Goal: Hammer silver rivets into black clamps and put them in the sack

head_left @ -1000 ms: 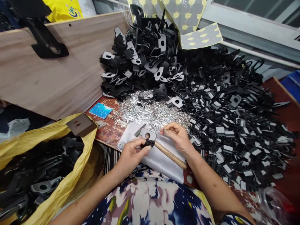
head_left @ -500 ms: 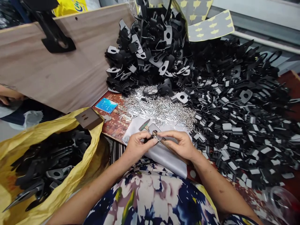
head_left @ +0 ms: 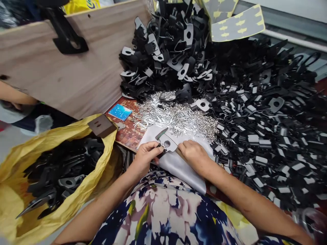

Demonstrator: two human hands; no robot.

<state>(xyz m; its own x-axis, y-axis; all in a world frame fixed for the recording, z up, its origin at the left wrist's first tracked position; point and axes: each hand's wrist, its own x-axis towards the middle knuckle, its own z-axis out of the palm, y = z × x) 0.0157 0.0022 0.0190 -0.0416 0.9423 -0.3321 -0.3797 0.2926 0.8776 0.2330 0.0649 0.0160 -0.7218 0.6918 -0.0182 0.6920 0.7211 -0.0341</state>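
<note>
My left hand [head_left: 146,157] pinches a small grey metal plate with a round hole [head_left: 168,143], which has a black piece under it, and holds it over a white sheet [head_left: 184,170] at the table's near edge. The grey head of a hammer [head_left: 161,133] pokes out just behind the plate. My right hand [head_left: 195,156] lies right of the plate, fingers curled down over the hammer's wooden handle, most of which is hidden beneath it. A heap of small silver pins [head_left: 176,117] lies just beyond both hands.
A large pile of black clip parts [head_left: 255,119] covers the table's right and back. A yellow bag [head_left: 15,190] of black parts stands at my left. A wooden board [head_left: 63,71] leans at back left, a blue card [head_left: 120,112] near it. Another person's arm [head_left: 15,97] shows far left.
My right hand brought a pin to the plate, then dropped onto the hammer handle with fingers curled. My left hand kept hold of the plate. The view shifted slightly.
</note>
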